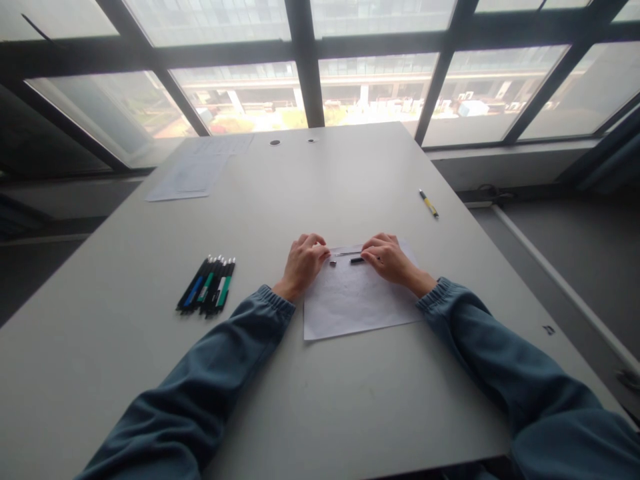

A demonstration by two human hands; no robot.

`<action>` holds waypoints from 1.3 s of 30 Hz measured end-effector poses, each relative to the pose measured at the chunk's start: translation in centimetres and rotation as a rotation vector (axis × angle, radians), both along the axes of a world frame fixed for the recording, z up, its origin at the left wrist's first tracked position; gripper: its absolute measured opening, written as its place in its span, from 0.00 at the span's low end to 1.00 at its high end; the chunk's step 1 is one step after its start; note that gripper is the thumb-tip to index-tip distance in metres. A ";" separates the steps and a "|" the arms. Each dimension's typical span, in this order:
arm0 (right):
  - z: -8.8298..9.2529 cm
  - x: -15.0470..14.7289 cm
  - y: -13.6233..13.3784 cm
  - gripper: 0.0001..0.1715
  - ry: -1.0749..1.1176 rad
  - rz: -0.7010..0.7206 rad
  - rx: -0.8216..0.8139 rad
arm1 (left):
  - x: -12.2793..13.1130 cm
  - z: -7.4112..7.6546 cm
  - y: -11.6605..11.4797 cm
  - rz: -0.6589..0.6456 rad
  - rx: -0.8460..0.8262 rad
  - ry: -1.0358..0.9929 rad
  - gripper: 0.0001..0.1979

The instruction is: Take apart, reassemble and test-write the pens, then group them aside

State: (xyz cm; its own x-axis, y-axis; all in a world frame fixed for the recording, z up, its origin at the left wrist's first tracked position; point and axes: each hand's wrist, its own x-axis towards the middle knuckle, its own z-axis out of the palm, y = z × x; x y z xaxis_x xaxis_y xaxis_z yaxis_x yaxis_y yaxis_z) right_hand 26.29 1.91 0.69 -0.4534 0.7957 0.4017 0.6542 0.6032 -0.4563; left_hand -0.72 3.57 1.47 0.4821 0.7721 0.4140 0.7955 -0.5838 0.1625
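A thin pen refill [349, 253] lies crosswise between my two hands, above a sheet of white paper [345, 310]. My right hand [389, 259] pinches the refill's right end. Just below those fingers is a black pen barrel [357, 260], its right part covered by the hand. My left hand [305, 261] is closed in a pinch at the refill's left tip; what its fingertips hold is too small to make out. A small dark pen part [333, 264] rests on the paper close to the left fingertips.
Left of my arm, several black pens with blue, green and white bands [207, 285] lie side by side on the white table [320, 187]. A yellow and black pen [429, 204] lies at the right. Printed sheets [187, 175] are at the far left, before the windows.
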 end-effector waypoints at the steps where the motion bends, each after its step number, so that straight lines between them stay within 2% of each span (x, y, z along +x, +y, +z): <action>1: 0.0 0.0 0.0 0.23 0.001 -0.001 0.000 | 0.0 0.0 0.0 0.001 -0.001 -0.005 0.05; 7: 0.0 0.0 0.0 0.23 -0.001 0.001 -0.011 | 0.0 -0.2 0.1 0.005 -0.021 -0.035 0.05; 16: 0.3 -0.3 -0.2 0.20 0.000 0.011 -0.003 | 0.5 -0.5 0.5 -0.055 -0.027 -0.165 0.06; 25: -0.3 -0.2 0.0 0.09 0.064 0.012 0.059 | 0.9 -0.1 0.2 -0.125 -0.007 -0.297 0.09; 39: 0.2 -0.4 -0.2 0.11 0.059 0.018 0.146 | 1.3 0.1 -0.4 -0.178 -0.005 -0.304 0.09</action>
State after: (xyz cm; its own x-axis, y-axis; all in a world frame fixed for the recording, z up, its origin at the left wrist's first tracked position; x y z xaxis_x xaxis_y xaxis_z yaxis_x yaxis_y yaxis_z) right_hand 25.93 1.69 0.89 -0.4394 0.7187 0.5389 0.6174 0.6774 -0.3999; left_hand 0.55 3.14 1.58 0.4646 0.6895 0.5557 0.5965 -0.7075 0.3791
